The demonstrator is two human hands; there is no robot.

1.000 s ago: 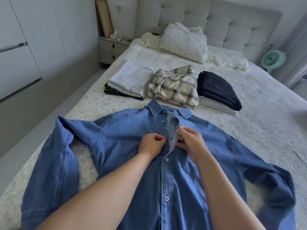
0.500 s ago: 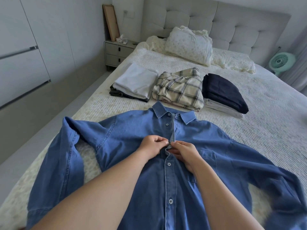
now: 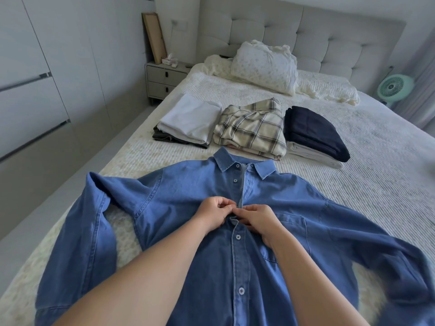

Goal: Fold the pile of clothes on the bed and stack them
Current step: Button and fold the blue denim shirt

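The shirt (image 3: 188,201), spread on the bed (image 3: 353,189), is pinched at its front by left hand (image 3: 213,214) and right hand (image 3: 257,221), each grip closed on fabric.

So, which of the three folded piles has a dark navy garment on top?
The rightmost pile; the plaid pile and the white-topped pile are pale.

The blue denim shirt (image 3: 188,208) lay front-up across the bed (image 3: 376,184), sleeves flung wide, collar pointing at the headboard. Both hands met at the placket: the left hand (image 3: 213,215) pinched one edge, the right hand (image 3: 257,221) pinched the other, fingertips touching. Beyond the collar sat three folded stacks in a row: a white pile (image 3: 188,118), a plaid shirt (image 3: 254,130), a navy garment (image 3: 313,131). A green fan (image 3: 394,88) stood at far right.
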